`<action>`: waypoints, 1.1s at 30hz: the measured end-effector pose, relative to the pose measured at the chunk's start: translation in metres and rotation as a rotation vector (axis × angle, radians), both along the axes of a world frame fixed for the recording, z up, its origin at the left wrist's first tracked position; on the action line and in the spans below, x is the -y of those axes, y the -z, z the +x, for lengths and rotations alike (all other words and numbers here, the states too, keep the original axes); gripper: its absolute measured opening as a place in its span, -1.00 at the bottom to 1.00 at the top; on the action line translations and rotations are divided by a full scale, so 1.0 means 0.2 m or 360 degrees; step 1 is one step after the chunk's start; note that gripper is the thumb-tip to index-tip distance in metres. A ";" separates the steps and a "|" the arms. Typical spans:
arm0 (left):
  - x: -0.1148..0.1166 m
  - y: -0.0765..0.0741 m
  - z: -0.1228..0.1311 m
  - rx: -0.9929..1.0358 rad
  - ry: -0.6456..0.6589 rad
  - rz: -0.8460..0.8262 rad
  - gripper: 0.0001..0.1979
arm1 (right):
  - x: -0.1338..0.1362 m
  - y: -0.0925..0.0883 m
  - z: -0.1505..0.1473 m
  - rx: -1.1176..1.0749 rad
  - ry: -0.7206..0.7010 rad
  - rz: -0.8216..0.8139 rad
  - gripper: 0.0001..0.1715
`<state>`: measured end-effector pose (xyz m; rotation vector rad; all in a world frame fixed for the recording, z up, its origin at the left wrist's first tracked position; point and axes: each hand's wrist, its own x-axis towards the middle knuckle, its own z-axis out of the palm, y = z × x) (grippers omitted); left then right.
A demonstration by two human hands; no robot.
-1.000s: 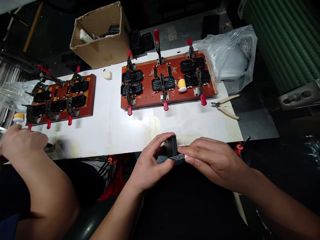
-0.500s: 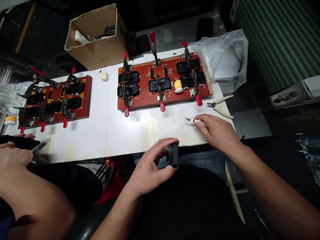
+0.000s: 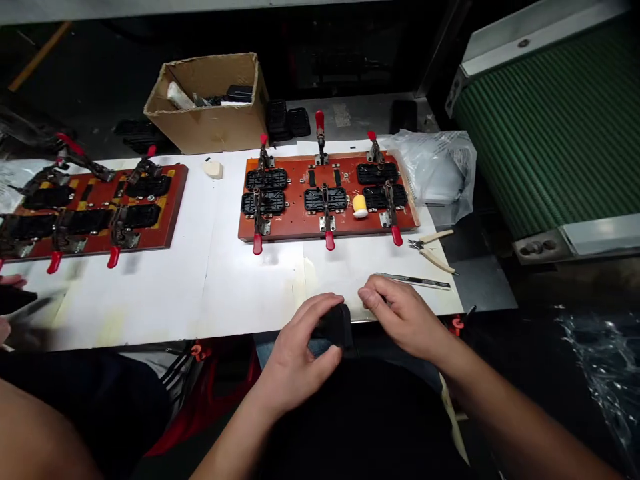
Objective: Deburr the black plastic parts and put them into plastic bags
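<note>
My left hand (image 3: 300,353) grips a small black plastic part (image 3: 336,325) just below the front edge of the white table (image 3: 210,293). My right hand (image 3: 400,317) hovers beside it at the table edge, fingers loosely curled, holding nothing. A thin craft knife (image 3: 415,281) lies on the table just beyond my right hand. Farther back sits a red clamp fixture board (image 3: 325,200) with black parts under red-handled toggle clamps and a small yellow-and-white roll (image 3: 359,206) on it.
A second red fixture board (image 3: 95,207) lies at the left, near another person's hand (image 3: 10,300). Cream-handled cutters (image 3: 433,243), a clear plastic bag (image 3: 435,173), a cardboard box (image 3: 213,103) and a green ribbed conveyor (image 3: 545,127) surround the work area.
My right hand has laid the knife down on the table and drawn back toward the black part. The view has tilted up. The left hand keeps its grip.
</note>
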<state>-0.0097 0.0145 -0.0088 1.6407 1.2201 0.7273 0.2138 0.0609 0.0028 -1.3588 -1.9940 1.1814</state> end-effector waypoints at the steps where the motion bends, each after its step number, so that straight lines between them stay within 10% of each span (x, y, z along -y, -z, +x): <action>1: 0.00 0.02 -0.01 -0.0036 -0.0065 -0.0001 -0.37 | -0.01 0.02 0.01 0.0074 -0.0018 0.0018 -0.74; 9: -0.12 0.18 -0.09 -0.0435 -0.0707 0.0055 -0.24 | -0.40 -0.09 0.01 0.0610 -0.0021 0.0481 -0.66; 16: -0.15 0.23 -0.20 -0.0666 -0.0300 0.0372 -0.11 | -0.92 -0.12 -0.10 0.1644 -0.0113 0.0423 -0.52; 22: -0.13 0.27 -0.12 -0.0511 -0.0036 0.0333 -0.08 | -0.47 -0.05 0.01 0.0620 -0.0060 0.0405 -0.44; 27: -0.14 0.27 -0.05 -0.0526 0.0027 0.0364 -0.11 | -0.02 0.20 0.01 0.0281 -0.0131 0.0394 -0.55; 33: -0.16 0.27 -0.05 -0.0793 0.0094 0.0384 -0.12 | 0.00 0.32 -0.04 0.0153 -0.0215 0.0550 -0.50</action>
